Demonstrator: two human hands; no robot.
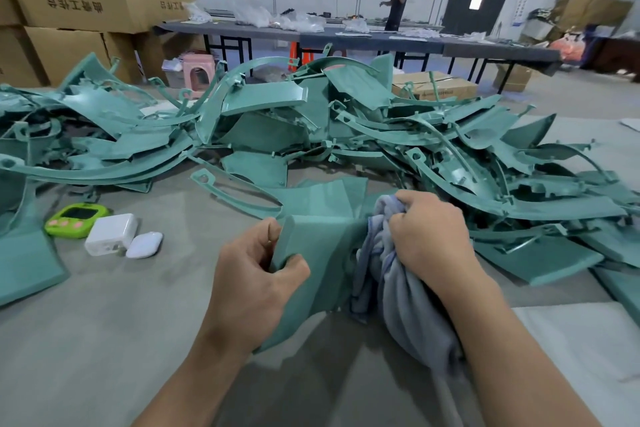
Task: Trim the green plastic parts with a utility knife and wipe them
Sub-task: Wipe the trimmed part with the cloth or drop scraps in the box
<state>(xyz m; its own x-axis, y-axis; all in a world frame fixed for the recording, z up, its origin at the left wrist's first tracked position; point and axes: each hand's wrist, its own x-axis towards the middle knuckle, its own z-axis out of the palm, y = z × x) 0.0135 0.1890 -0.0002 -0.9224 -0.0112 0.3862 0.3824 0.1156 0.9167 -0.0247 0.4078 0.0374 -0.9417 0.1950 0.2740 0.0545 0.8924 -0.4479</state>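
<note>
1. Your left hand (256, 274) grips the near edge of one green plastic part (322, 253), thumb on the upper face and fingers curled around the rim. The part is held tilted above the grey work surface (104, 340), directly between your two hands.
2. Your right hand (429, 236) is clenched around a bunched blue-grey cloth (398, 281). The cloth is pressed against the right side of the held part, and its loose end hangs down below your wrist.
3. Judged step: wiping. No utility knife is visible in either hand or on the surface near them, so trimming of this part appears to be done or deferred.
4. Next move, as a judgement: keep the left grip firm, draw the cloth across the whole face, then turn the part to reach the unwiped side.
5. Left of your left hand lie a green timer (76, 220), a white charger (110, 234) and a white earbud case (144, 245).
6. Beyond both hands, the pile of green parts (311, 121) spreads across the surface and supplies the next workpiece.
</note>
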